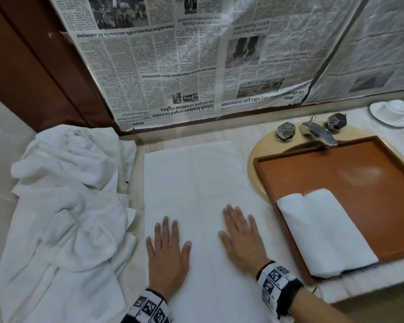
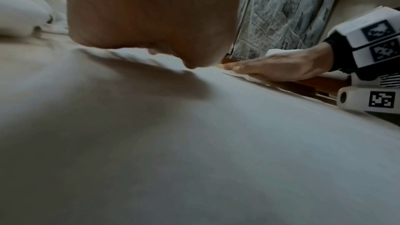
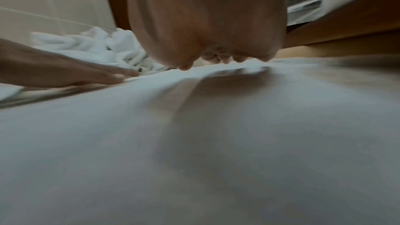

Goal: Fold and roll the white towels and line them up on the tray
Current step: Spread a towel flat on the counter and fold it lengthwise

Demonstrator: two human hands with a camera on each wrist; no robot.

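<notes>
2 hands (image 1: pixel 168 252) (image 1: pixel 241 238) are lying flat, fingers straight, gripping nothing.
The towel (image 1: pixel 196 183) is running lengthwise away from both palms, its near end under them; tray (image 1: pixel 350 169) lying right.

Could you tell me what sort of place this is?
Most likely a bathroom vanity, perhaps a hotel's: a sink with a chrome faucet in a pale counter, tiled wall, and white towels heaped nearby.

Flat towel (image 1: pixel 196 183) lies between towel heap (image 1: pixel 68 194) at left and tray (image 1: pixel 336 173) at right; rolled towel (image 1: pixel 324 229) in tray.
</notes>
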